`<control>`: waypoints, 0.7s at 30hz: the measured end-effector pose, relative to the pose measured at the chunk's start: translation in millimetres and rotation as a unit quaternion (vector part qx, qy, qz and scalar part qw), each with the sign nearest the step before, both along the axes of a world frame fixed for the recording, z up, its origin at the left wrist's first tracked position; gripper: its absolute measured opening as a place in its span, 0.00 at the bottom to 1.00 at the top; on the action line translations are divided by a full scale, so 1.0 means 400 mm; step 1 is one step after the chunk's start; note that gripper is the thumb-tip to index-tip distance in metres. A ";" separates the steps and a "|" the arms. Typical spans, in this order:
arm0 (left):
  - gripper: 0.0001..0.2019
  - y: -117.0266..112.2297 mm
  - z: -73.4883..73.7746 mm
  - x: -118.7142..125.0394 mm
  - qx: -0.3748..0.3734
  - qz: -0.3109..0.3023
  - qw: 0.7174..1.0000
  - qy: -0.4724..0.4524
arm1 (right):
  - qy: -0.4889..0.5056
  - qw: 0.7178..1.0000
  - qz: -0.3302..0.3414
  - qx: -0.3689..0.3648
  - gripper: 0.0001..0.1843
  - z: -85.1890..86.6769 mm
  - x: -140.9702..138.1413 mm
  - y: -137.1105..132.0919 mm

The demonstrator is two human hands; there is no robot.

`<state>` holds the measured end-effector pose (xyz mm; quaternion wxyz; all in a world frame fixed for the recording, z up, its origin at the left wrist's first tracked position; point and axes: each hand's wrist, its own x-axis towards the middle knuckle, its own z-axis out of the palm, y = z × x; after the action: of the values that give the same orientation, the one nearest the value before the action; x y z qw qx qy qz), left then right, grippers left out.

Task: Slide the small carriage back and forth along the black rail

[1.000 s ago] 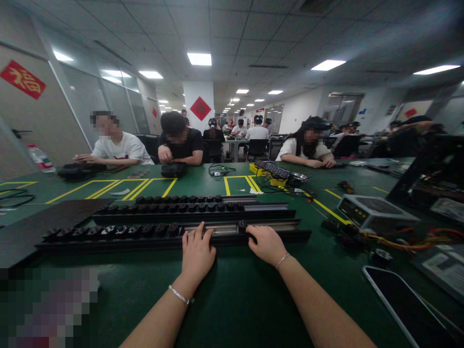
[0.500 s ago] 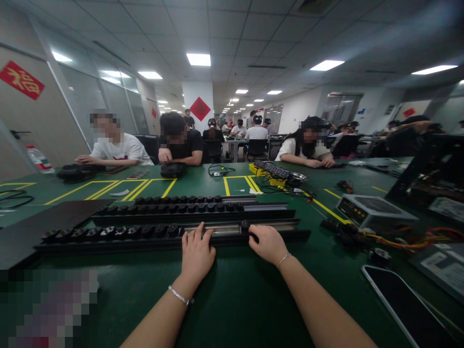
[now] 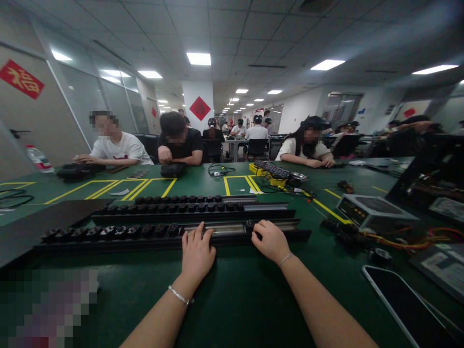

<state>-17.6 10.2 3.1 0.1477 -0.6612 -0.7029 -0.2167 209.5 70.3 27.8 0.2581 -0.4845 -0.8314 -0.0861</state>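
A long black rail (image 3: 108, 238) lined with black socket modules lies across the green table in front of me. My left hand (image 3: 196, 255) rests flat on its near edge, fingers spread over the bare metal channel (image 3: 224, 228). My right hand (image 3: 271, 240) is curled on the rail further right, its fingertips pinching a small black module (image 3: 249, 224) in the channel. Two similar rails (image 3: 192, 209) lie just behind, also filled with modules.
A phone (image 3: 406, 304) lies at the near right. A grey power supply (image 3: 373, 210) with coloured wires sits to the right. A dark flat panel (image 3: 39, 224) lies left. Other people sit along the table's far side, with yellow boxes (image 3: 259, 170) and cables there.
My right hand has shifted slightly to the right along the rail with the small module. My left hand has stayed in place.
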 end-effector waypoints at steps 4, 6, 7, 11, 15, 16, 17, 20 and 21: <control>0.22 0.001 -0.001 0.001 0.001 0.001 1.000 -0.002 | 0.048 0.999 0.005 -0.002 0.07 -0.009 0.002 -0.001; 0.22 0.001 -0.001 0.001 0.003 0.001 1.000 -0.002 | 0.082 0.997 -0.004 -0.005 0.06 -0.015 -0.004 -0.002; 0.22 0.001 -0.001 0.001 0.003 0.001 1.000 -0.001 | 0.100 0.995 -0.015 -0.005 0.05 -0.019 -0.008 -0.001; 0.22 0.002 0.000 0.003 0.004 0.003 1.000 0.000 | 0.155 0.985 -0.080 0.007 0.17 -0.032 -0.037 0.007; 0.22 0.002 0.002 0.007 -0.003 0.006 1.000 -0.003 | 0.152 0.981 -0.121 -0.026 0.16 -0.030 -0.064 0.014; 0.22 0.001 0.003 0.007 -0.004 0.006 1.000 -0.004 | 0.152 0.979 -0.128 -0.036 0.15 -0.028 -0.067 0.014; 0.22 0.000 0.005 0.008 -0.006 0.006 1.000 -0.003 | 0.152 0.978 -0.134 -0.044 0.15 -0.025 -0.069 0.014; 0.22 -0.003 0.009 0.009 -0.008 0.003 1.000 -0.002 | 0.151 0.977 -0.137 -0.059 0.14 -0.016 -0.070 0.013; 0.22 -0.003 0.010 0.009 -0.009 0.003 1.000 -0.002 | 0.149 0.977 -0.137 -0.060 0.14 -0.014 -0.069 0.013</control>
<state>-14.0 8.9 7.1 0.1407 -0.6597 -0.7072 -0.2116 181.8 75.4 22.2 0.3355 -0.6161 -0.7126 0.0031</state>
